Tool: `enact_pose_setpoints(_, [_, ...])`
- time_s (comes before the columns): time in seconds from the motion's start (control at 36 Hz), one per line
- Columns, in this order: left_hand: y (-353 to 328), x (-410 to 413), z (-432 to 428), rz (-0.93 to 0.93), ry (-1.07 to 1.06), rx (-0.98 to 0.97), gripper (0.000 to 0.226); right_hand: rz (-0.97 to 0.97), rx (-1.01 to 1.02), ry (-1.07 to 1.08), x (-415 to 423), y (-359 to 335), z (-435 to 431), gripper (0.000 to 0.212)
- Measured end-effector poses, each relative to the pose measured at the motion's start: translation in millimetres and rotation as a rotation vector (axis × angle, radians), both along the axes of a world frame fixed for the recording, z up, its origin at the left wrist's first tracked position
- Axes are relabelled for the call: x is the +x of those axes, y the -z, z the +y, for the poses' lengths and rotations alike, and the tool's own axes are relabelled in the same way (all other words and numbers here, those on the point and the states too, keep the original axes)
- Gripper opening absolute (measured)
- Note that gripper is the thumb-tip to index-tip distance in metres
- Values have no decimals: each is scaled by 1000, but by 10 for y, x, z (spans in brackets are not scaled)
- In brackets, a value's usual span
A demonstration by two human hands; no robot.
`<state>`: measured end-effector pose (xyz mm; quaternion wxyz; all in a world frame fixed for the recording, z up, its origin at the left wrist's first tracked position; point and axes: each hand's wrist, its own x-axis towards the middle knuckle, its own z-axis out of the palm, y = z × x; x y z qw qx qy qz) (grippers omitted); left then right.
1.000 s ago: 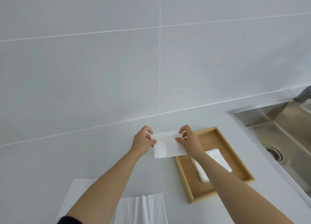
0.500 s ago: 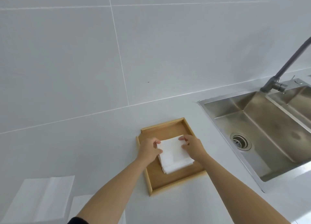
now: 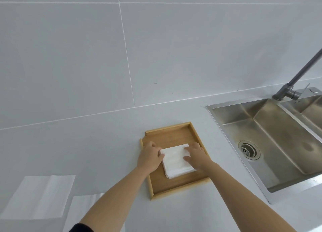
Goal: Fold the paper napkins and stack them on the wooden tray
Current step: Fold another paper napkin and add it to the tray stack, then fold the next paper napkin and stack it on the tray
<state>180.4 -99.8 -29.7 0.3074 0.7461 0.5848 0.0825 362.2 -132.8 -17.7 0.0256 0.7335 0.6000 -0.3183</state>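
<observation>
A wooden tray [image 3: 167,132] lies on the white counter, left of the sink. Inside it sits a stack of folded white napkins [image 3: 175,162]. My left hand [image 3: 149,157] rests at the stack's left edge with its fingers on the top napkin's corner. My right hand [image 3: 197,156] lies flat on the stack's right side and presses the top napkin down. Two unfolded napkins wait on the counter at the lower left, one further left [image 3: 39,196] and one nearer [image 3: 83,209], partly hidden by my left forearm.
A steel sink [image 3: 271,137] with a drain [image 3: 248,149] is set into the counter to the right of the tray, its tap [image 3: 287,90] at the back. A white tiled wall rises behind the counter.
Both hands carried the folded napkin from the air left of the tray down onto the stack in the tray. My right hand has flattened on it. The view has turned to the right.
</observation>
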Motion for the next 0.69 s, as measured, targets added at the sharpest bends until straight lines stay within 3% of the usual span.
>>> enact_pose_setpoints(0.25, [-314, -497, 90, 172, -8, 160, 55, -2, 108, -44, -296, -378, -18, 79])
enact_pose_setpoints(0.69, [-564, -2262, -226, 321, -236, 184, 64, 28, 273, -322, -1918, -510, 48, 80])
